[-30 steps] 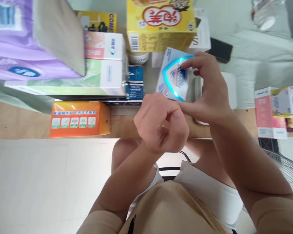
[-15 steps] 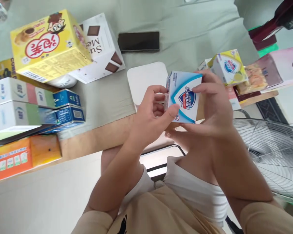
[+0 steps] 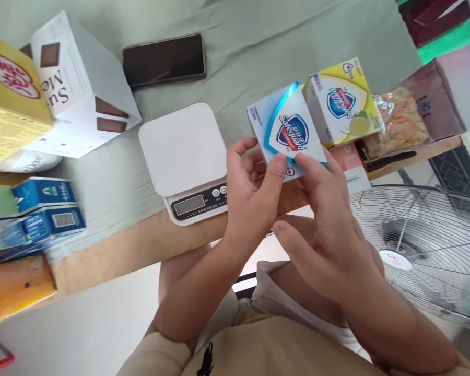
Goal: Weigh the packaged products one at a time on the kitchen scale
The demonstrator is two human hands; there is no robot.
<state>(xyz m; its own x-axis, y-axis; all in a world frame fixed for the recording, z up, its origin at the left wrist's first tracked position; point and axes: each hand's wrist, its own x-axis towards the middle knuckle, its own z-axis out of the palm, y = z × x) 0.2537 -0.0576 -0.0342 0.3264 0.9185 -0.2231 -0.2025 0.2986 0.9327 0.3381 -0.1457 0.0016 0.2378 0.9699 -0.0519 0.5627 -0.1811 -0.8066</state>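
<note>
I hold a white and blue Safeguard soap box (image 3: 288, 130) above the table's front edge. My left hand (image 3: 250, 193) grips its lower left corner, thumb on the front face and fingers curled behind. My right hand (image 3: 325, 230) sits just below and to the right, fingers loosely extended, with a fingertip touching the box's lower edge. A white kitchen scale (image 3: 182, 151) with a dark display stands directly left of my hands. A yellow Safeguard soap box (image 3: 342, 104) lies right behind the blue one.
A black phone (image 3: 164, 60) lies on the green cloth behind the scale. A white chocolate box (image 3: 78, 89), a yellow box (image 3: 8, 99) and blue boxes (image 3: 43, 209) stand at left. A snack packet (image 3: 399, 122) lies at right. A fan grille (image 3: 423, 245) stands beside the table.
The view has swung right, bringing the scale into sight. My left hand went from a fist to gripping the box. My right hand has slid off the box top to below it.
</note>
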